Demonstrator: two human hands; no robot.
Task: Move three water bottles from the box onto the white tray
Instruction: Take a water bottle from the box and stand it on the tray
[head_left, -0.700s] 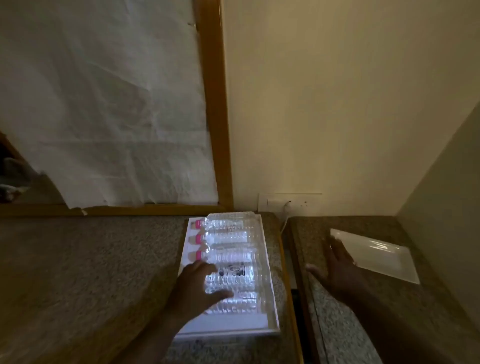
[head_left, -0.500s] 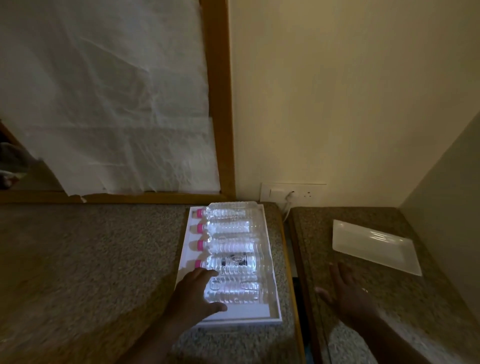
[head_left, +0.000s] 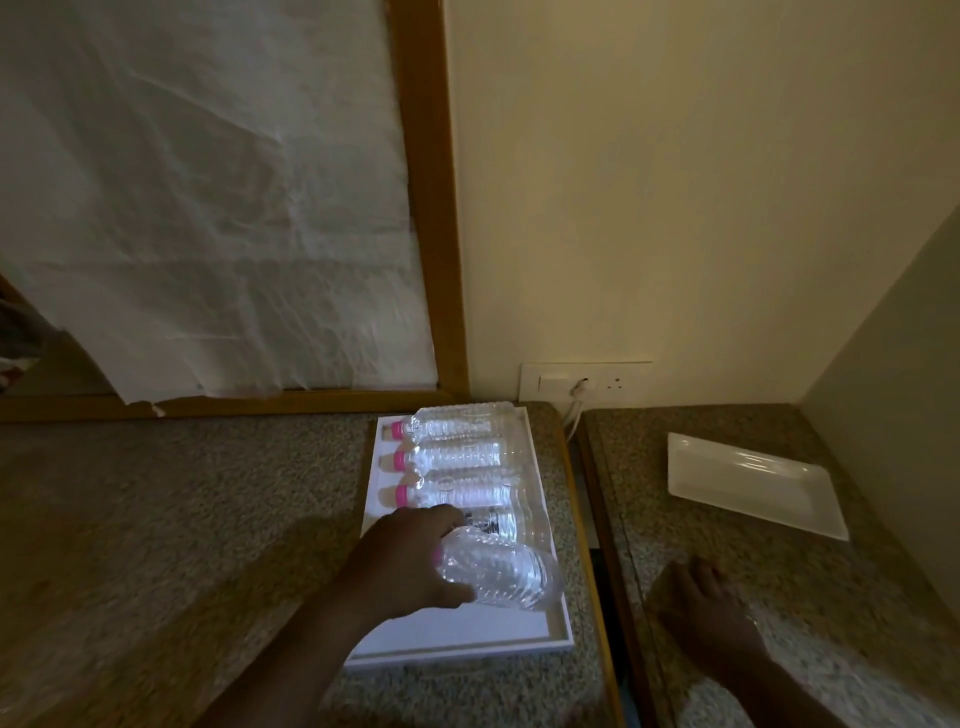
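A shallow white box (head_left: 467, 636) lies on the left granite counter and holds several clear water bottles with pink caps, laid side by side. My left hand (head_left: 400, 564) grips the nearest bottle (head_left: 501, 574) at its neck end and holds it slightly raised over the box's near part. Behind it lie three bottles (head_left: 462, 457) with caps showing and one more (head_left: 506, 522) partly hidden by my hand. The white tray (head_left: 753, 480) sits bare on the right counter. My right hand (head_left: 709, 613) rests flat on that counter, near of the tray, fingers apart.
A gap (head_left: 597, 545) with wooden edging separates the two counters. A wall socket with a plugged white cable (head_left: 582, 387) sits behind the box. A paper-covered wooden frame (head_left: 431, 208) stands at the back left. A wall (head_left: 893, 364) closes in the right counter.
My left hand closed around the nearest bottle and lifted it off the box floor. My right hand drew back toward me and settled on the right counter.
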